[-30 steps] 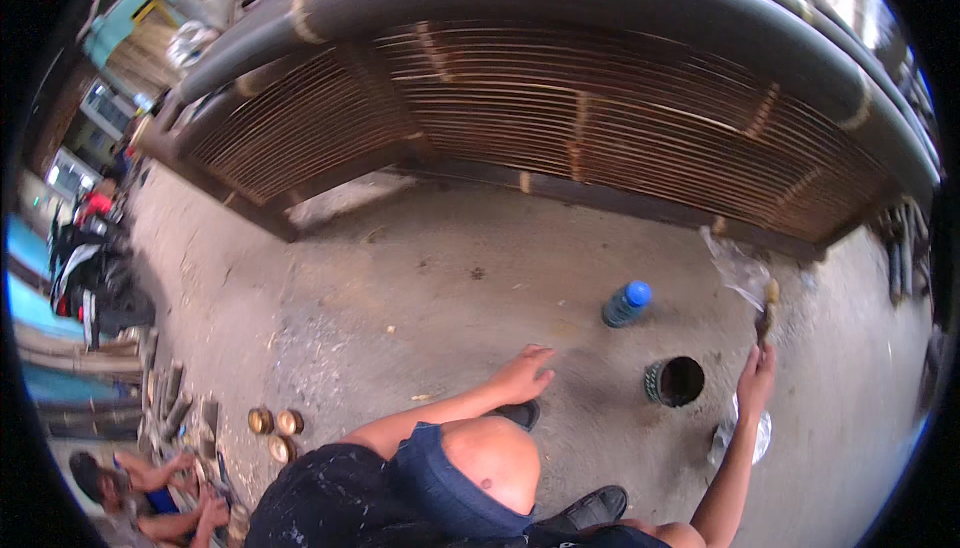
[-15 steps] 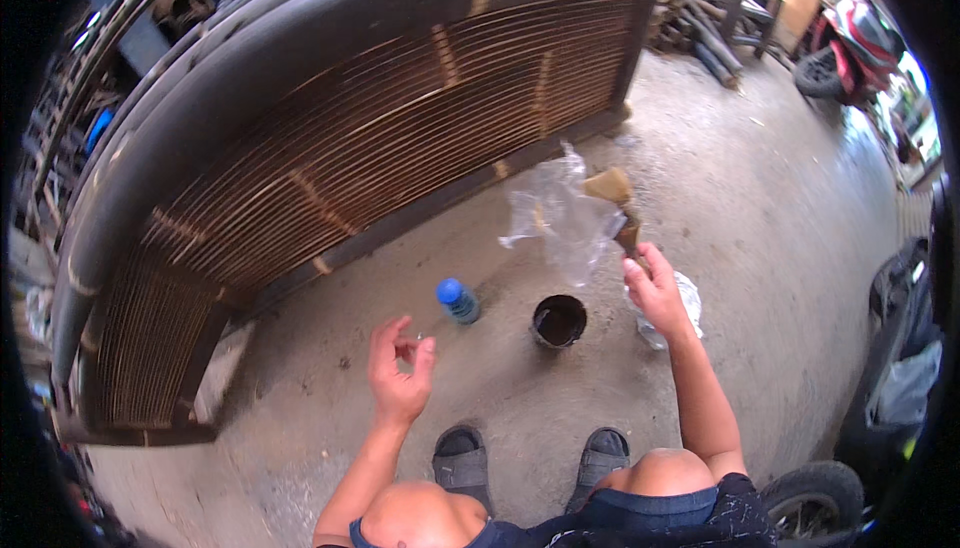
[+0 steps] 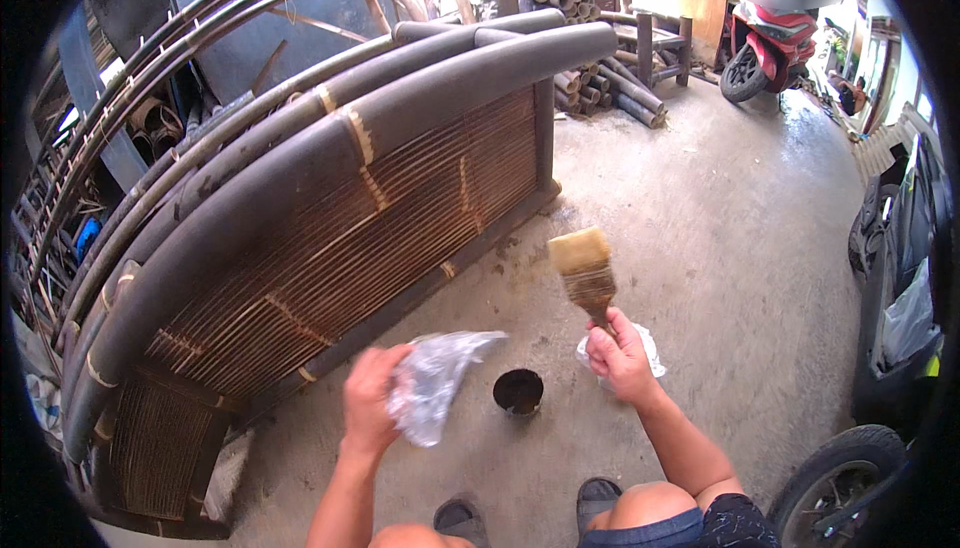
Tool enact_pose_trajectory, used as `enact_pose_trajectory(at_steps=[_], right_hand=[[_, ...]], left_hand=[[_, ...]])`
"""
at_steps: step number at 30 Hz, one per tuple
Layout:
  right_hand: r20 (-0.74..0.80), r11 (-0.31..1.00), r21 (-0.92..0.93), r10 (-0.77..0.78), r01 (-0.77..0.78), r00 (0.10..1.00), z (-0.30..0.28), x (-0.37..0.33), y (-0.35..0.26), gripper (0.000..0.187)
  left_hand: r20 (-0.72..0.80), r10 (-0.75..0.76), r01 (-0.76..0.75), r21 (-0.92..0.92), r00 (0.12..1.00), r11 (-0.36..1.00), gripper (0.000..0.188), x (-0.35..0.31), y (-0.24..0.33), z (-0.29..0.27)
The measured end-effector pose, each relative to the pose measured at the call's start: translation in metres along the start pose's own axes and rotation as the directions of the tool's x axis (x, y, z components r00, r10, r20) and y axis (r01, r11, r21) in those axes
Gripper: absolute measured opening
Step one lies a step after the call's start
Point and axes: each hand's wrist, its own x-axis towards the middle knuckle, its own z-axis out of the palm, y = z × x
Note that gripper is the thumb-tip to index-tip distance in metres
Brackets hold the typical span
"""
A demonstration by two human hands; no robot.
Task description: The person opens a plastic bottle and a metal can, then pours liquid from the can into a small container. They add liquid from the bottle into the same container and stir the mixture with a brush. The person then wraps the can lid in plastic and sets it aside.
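In my right hand [image 3: 622, 360] is a wide flat paintbrush [image 3: 585, 273], its handle gripped and its pale bristles pointing up and away from me. My left hand [image 3: 372, 403] grips a crumpled clear plastic bag [image 3: 437, 383], which hangs off to the right of my fingers. Between the hands, a dark pot [image 3: 519, 392] stands on the floor with a dark inside. Beside and partly behind my right hand lies another crumpled, whitish plastic [image 3: 648, 353]. No blue-capped bottle shows; the left hand and bag cover part of that floor.
A large dark bamboo frame with slatted panels [image 3: 340, 248] lies along the left on the concrete floor [image 3: 730, 238]. Bamboo poles [image 3: 625, 93] are stacked at the back. A red motorbike [image 3: 775, 43] stands far right, and a wheel [image 3: 840, 488] is near my right.
The clear plastic has passed from around the brush to my left hand, leaving the bristles bare. My view has tilted up, and my right hand now holds the brush upright.
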Motion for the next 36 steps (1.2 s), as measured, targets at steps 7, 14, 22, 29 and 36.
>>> enact_pose_trajectory(at_steps=[7,14,22,29,36], right_hand=[[-0.239,0.993,0.114,-0.015,0.043,0.971,-0.018,0.01,-0.006,0.018],[-0.224,0.998,-0.061,-0.034,0.021,0.974,-0.022,0.017,-0.011,0.026],[-0.208,0.951,-0.307,-0.035,-0.031,0.978,-0.04,-0.002,0.001,0.041],[-0.129,0.781,-0.625,-0.085,-0.015,0.988,-0.041,-0.028,0.058,0.034],[-0.139,0.618,-0.785,-0.117,-0.038,0.983,-0.03,-0.045,0.083,0.032]], left_hand=[[-0.29,-0.261,0.37,0.44,0.921,0.818,0.037,-0.073,-0.024,-0.116],[0.079,-0.943,0.541,0.802,0.324,0.253,0.101,-0.283,-0.082,-0.123],[0.554,-0.746,0.553,0.514,0.369,0.655,0.07,-0.211,-0.022,-0.032],[0.768,-0.36,0.331,0.203,0.529,0.921,0.074,-0.145,-0.012,0.037],[0.723,-0.35,0.505,0.002,0.595,0.863,0.109,-0.157,-0.037,0.119]])
